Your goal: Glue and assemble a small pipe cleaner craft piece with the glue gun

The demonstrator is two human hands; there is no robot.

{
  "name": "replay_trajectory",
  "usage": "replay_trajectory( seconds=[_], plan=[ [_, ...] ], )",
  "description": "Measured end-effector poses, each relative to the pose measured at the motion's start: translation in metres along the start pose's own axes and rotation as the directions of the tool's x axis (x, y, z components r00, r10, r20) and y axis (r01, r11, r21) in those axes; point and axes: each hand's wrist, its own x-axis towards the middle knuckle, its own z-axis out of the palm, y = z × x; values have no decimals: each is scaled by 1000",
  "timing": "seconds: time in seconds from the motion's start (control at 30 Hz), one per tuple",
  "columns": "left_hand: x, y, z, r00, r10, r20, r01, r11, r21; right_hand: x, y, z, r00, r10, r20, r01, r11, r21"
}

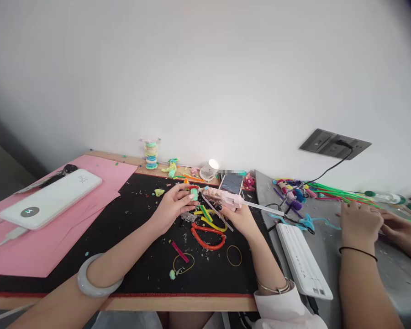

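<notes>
My left hand point(175, 200) pinches a small mint-green piece point(194, 194) with a bit of red at its top. In my right hand point(238, 218) is a pink hot glue gun point(223, 196), its nozzle pointing left, close beside the green piece. A long whitish glue stick point(262, 208) sticks out of the gun's back. Below the hands lie a red-orange fuzzy loop point(208, 246), a yellow loop point(216, 225) and a dark pink strip point(180, 252). Whether the nozzle touches the green piece I cannot tell.
Pink paper point(68, 228) and a white power bank point(51, 197) lie left. A paper cup point(209, 170), a phone point(231, 183) and a striped spool point(151, 156) stand behind. To the right are a white power strip point(304, 260), green stems point(339, 190) and another person's hands point(361, 221).
</notes>
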Motion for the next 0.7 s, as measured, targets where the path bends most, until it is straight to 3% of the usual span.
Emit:
replay_trajectory(
  seconds=[0.7],
  plan=[
    [2,-1,-2,989,-139,47,145,974,-172,0,3,1,996,35,-87,-45,992,-115]
  ],
)
